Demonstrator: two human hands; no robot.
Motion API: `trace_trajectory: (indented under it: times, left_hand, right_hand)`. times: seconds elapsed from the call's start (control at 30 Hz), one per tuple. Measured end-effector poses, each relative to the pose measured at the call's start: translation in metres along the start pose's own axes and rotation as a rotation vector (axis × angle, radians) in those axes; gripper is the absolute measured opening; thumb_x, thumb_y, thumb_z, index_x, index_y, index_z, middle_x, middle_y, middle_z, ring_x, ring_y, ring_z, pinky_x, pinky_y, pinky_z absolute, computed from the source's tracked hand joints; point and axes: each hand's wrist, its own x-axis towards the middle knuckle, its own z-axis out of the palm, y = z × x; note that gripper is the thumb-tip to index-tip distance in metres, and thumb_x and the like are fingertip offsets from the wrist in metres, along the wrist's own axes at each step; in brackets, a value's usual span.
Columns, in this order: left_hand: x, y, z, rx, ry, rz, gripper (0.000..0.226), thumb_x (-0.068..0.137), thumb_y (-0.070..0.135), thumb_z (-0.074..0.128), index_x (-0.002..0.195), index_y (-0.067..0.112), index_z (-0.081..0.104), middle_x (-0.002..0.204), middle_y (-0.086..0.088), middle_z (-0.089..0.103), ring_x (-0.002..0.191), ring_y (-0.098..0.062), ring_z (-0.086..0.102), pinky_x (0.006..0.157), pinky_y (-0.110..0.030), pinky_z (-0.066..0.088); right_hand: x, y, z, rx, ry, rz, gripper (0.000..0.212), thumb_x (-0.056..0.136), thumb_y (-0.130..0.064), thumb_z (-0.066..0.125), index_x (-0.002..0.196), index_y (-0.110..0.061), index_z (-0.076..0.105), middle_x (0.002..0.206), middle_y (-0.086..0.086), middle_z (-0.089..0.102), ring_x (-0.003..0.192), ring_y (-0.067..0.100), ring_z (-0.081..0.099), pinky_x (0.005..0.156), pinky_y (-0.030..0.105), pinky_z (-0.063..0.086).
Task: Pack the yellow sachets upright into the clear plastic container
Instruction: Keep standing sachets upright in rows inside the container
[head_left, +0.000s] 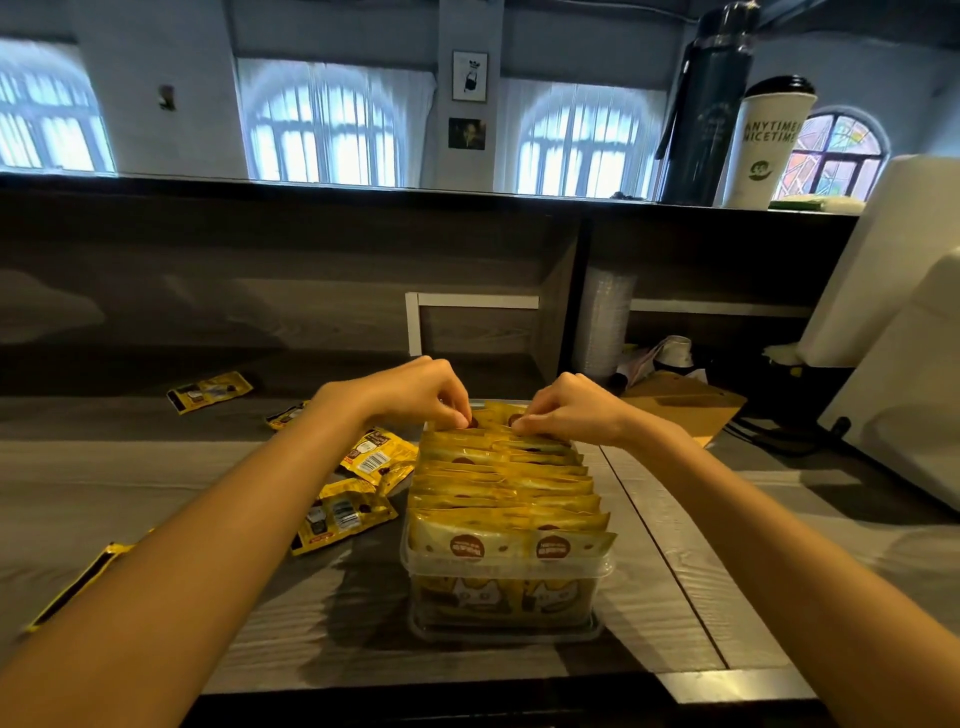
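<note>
A clear plastic container (506, 631) stands on the wooden counter, packed with several yellow sachets (506, 488) standing upright in two rows. My left hand (415, 392) and my right hand (574, 410) both reach to the container's far end. Their fingertips pinch the top edges of the rearmost sachets there. Loose yellow sachets lie flat on the counter left of the container: two beside it (343, 512) (382, 457), one farther back (209, 391), one partly hidden by my left forearm (285, 414), and one at the far left edge (78, 584).
A brown paper bag (685, 405) lies right of the container, behind my right hand. A large white machine (893, 364) fills the right side. A stack of clear cups (602, 322) stands in the shelf recess. A dark flask (709, 109) and a white cup (766, 145) sit on the upper ledge.
</note>
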Motion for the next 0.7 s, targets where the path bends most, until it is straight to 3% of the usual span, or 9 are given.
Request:
trace_trajectory:
  times: [0.13, 0.33, 0.47, 0.57, 0.7]
  left_hand:
    - [-0.001, 0.0, -0.002, -0.006, -0.012, 0.005, 0.022, 0.087, 0.02, 0.061, 0.105, 0.012, 0.07, 0.093, 0.007, 0.061, 0.084, -0.005, 0.056, 0.078, -0.019, 0.048]
    - [-0.004, 0.005, -0.008, -0.025, -0.08, -0.005, 0.024, 0.089, 0.017, 0.059, 0.109, 0.008, 0.068, 0.101, 0.001, 0.065, 0.082, -0.002, 0.056, 0.07, -0.011, 0.045]
    - [-0.002, 0.004, -0.009, -0.003, -0.074, -0.016, 0.025, 0.091, 0.011, 0.055, 0.114, 0.008, 0.065, 0.109, -0.002, 0.062, 0.094, -0.007, 0.055, 0.082, -0.017, 0.045]
    - [-0.003, 0.003, -0.003, 0.033, -0.051, -0.013, 0.022, 0.092, 0.008, 0.052, 0.112, 0.011, 0.061, 0.107, 0.001, 0.054, 0.104, -0.013, 0.052, 0.081, -0.02, 0.043]
    - [-0.006, 0.001, 0.005, -0.012, 0.089, -0.019, 0.016, 0.094, 0.008, 0.048, 0.105, 0.013, 0.058, 0.105, -0.001, 0.054, 0.101, -0.012, 0.045, 0.073, -0.02, 0.04]
  right_hand:
    - [-0.003, 0.0, -0.01, -0.02, -0.057, -0.052, 0.028, 0.088, -0.017, 0.06, 0.11, -0.001, 0.067, 0.104, 0.01, 0.068, 0.09, 0.011, 0.059, 0.084, 0.021, 0.048]
    - [-0.001, -0.002, -0.009, -0.106, -0.082, -0.106, 0.024, 0.091, -0.007, 0.054, 0.111, -0.003, 0.066, 0.11, 0.012, 0.066, 0.094, 0.013, 0.057, 0.085, 0.02, 0.045]
    - [0.001, 0.004, -0.004, -0.125, -0.022, -0.119, 0.023, 0.091, -0.006, 0.054, 0.109, -0.004, 0.067, 0.11, 0.013, 0.066, 0.094, 0.012, 0.057, 0.087, 0.022, 0.046]
    - [0.001, 0.007, 0.002, -0.115, 0.046, -0.125, 0.024, 0.09, -0.005, 0.055, 0.112, -0.005, 0.065, 0.112, 0.012, 0.064, 0.1, 0.017, 0.059, 0.087, 0.024, 0.048]
    - [-0.001, 0.009, -0.002, 0.061, 0.073, -0.081, 0.032, 0.087, 0.002, 0.057, 0.107, -0.016, 0.042, 0.087, 0.002, 0.058, 0.088, 0.02, 0.061, 0.072, 0.026, 0.053]
